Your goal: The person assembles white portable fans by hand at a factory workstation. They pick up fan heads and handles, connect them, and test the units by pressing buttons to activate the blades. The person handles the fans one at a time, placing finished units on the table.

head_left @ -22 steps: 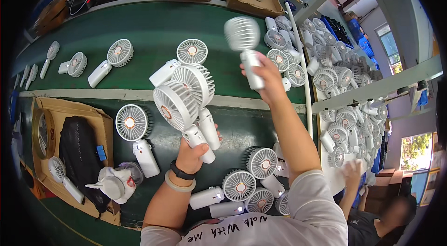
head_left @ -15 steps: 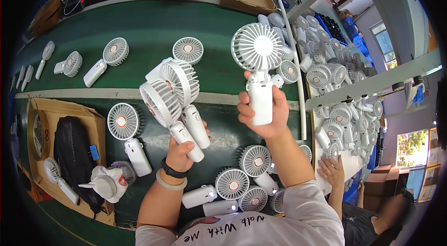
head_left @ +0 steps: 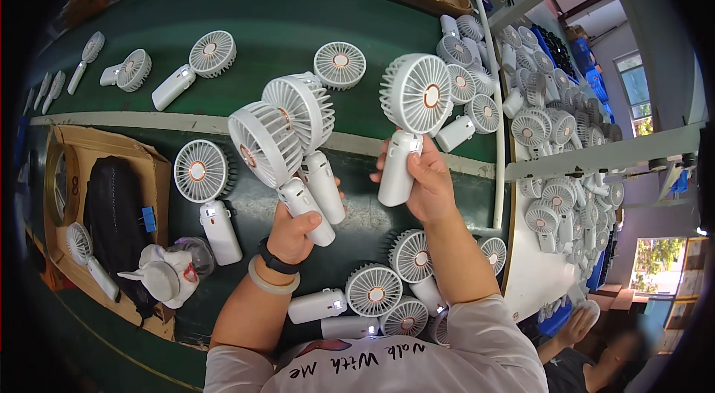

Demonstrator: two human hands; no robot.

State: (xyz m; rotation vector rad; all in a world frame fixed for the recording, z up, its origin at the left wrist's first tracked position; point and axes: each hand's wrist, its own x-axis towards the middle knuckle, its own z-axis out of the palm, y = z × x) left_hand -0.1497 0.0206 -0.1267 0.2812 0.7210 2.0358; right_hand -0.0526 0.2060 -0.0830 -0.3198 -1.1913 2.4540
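My left hand (head_left: pixel 292 235) is closed around the handles of two white handheld fans, a nearer one (head_left: pixel 266 144) and one just behind it (head_left: pixel 298 112), with their round heads side by side. In my right hand (head_left: pixel 432 183) is another white handheld fan (head_left: pixel 417 95), upright, its grille and copper-coloured centre ring facing me, thumb against the handle's upper part. Close to my right forearm several more fans (head_left: pixel 374 290) lie on the dark green bench. One fan (head_left: pixel 201 171) rests left of my left hand, beside a white animal-shaped item (head_left: pixel 165 274).
Fans lie spaced along the green belt (head_left: pixel 275 17) beyond my hands. A cardboard box (head_left: pixel 153 162) at left holds a black pouch and a tape roll. Many fans crowd the white table (head_left: pixel 521 281) at right, past a white rail (head_left: pixel 488 117). A co-worker's hand (head_left: pixel 577 324) is at lower right.
The fan in my right hand has come lower and turned, so its copper-ringed face now shows. The co-worker's hand has left the white table's edge and now holds something white.
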